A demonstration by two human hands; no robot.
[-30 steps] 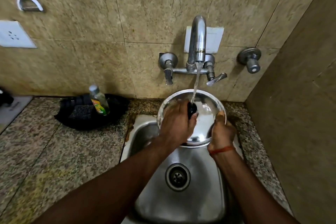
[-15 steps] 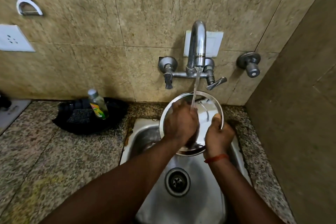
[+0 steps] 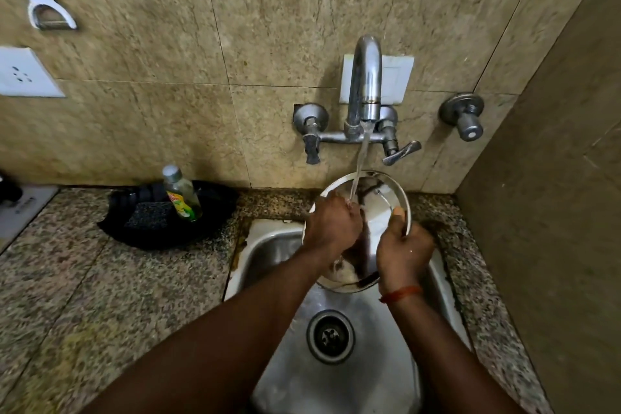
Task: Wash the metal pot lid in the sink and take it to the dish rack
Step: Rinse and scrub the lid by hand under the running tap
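The round metal pot lid is held tilted over the back of the steel sink, under the water running from the tap. My left hand is closed over the lid's middle, hiding its knob, and the stream lands at its fingers. My right hand grips the lid's right rim, thumb on the shiny face. The dish rack is out of view.
A dish-soap bottle and a scrub pad sit in a black tray on the granite counter left of the sink. The drain lies below my hands. A side wall stands close on the right.
The lid has tipped steeper under the stream. My left hand has slid over the black knob, which no longer shows, and my right hand sits lower on the rim.
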